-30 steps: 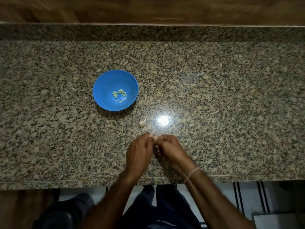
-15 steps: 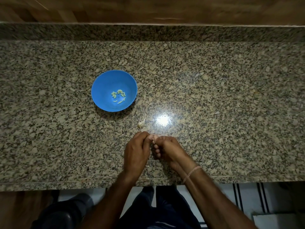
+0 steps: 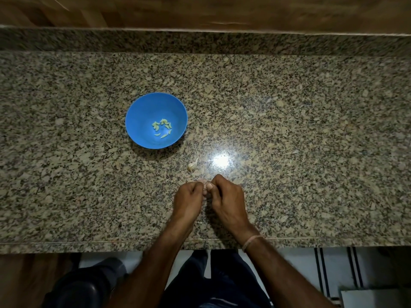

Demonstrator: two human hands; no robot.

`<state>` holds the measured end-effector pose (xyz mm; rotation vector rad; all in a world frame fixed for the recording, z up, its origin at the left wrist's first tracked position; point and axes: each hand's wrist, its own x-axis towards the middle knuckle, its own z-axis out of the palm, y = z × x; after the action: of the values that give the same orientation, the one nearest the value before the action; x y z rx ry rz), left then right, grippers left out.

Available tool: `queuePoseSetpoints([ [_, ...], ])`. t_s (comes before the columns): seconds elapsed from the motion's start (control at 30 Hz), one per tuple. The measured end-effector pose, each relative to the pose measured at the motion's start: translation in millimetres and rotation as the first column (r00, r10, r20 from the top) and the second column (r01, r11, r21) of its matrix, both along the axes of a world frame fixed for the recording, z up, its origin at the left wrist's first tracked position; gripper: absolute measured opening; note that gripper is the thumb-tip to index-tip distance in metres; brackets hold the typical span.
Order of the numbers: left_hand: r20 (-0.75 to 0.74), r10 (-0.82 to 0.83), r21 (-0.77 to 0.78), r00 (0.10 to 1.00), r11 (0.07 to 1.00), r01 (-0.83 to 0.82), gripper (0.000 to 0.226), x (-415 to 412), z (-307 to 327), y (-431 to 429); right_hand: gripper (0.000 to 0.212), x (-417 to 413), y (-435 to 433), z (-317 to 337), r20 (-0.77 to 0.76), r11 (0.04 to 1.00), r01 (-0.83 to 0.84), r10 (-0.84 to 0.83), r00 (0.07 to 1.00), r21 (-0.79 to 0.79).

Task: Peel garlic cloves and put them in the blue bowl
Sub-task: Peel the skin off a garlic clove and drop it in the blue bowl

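A speckled granite counter (image 3: 289, 112) reflects a lamp's glare (image 3: 220, 161) below wooden panelling (image 3: 200, 10).

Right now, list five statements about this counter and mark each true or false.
1. Peeled cloves lie in the blue bowl. True.
2. The left hand and right hand pinch a small garlic clove between them above the counter. True.
3. The bowl stands right of the hands. False: it stands ahead and left of them.
4. Nothing lies between bowl and hands. False: a stalked garlic piece lies there.
5. The left wrist wears a band. False: the band is on the right wrist.
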<state>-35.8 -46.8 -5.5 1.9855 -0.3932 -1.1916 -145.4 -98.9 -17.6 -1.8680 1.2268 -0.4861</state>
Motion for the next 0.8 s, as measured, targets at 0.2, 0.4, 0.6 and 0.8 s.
queuePoseSetpoints([
  [0.2, -0.021, 0.010, -0.148, 1.000, 0.989, -0.013, 0.036, -0.6, 0.4, 8.7, 0.035, -0.1, -7.6, 5.5, 0.041, 0.951, 0.125, -0.142, 0.989, 0.284],
  [0.4, -0.012, -0.019, -0.194, 1.000, 0.981, 0.016, 0.008, 7.2, -5.2, 12.1, 0.029, -0.9, -7.3, 6.3, 0.078, 0.915, 0.146, -0.188, 0.979, 0.376],
  [0.6, 0.379, -0.076, -0.205, 0.922, 0.965, 0.163, 0.010, 1.7, 3.3, 13.9, 0.030, -1.7, -11.1, 5.3, 0.061, 0.912, 0.135, -0.172, 0.983, 0.386],
  [0.8, 0.337, -0.122, -0.151, 0.934, 0.972, 0.182, 0.006, 8.8, -1.4, 10.2, 0.032, -5.4, -8.6, 5.7, 0.042, 0.965, 0.110, -0.123, 0.991, 0.237],
])
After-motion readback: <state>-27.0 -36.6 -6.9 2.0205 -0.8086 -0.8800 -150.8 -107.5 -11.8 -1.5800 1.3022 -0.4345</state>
